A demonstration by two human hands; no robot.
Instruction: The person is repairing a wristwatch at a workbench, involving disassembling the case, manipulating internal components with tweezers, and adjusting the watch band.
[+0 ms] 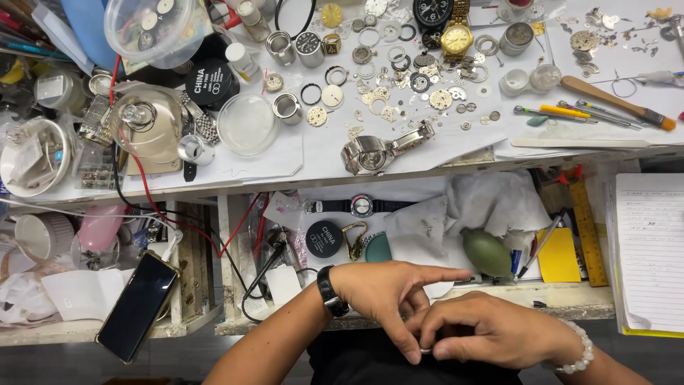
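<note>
My left hand (pixel 388 296) wears a black wristwatch (pixel 332 292); its index finger points right toward a green rubber dust blower (pixel 486 252). My right hand (pixel 484 331), with a white bead bracelet (pixel 578 351) on the wrist, meets it at the bottom centre. Left thumb and right fingertips pinch a tiny silvery part (pixel 425 350) between them; I cannot tell what it is. Both hands hover in front of an open drawer (pixel 427 314) below the workbench.
The workbench holds a silver watch (pixel 381 151), a gold watch (pixel 457 36), several loose gears and rings, a brush (pixel 616 102) and screwdrivers (pixel 570 114). The drawer holds a black-strap watch (pixel 361 206), a yellow ruler (pixel 587 232) and white cloth. A smartphone (pixel 138 306) lies lower left, a notebook (pixel 650 249) right.
</note>
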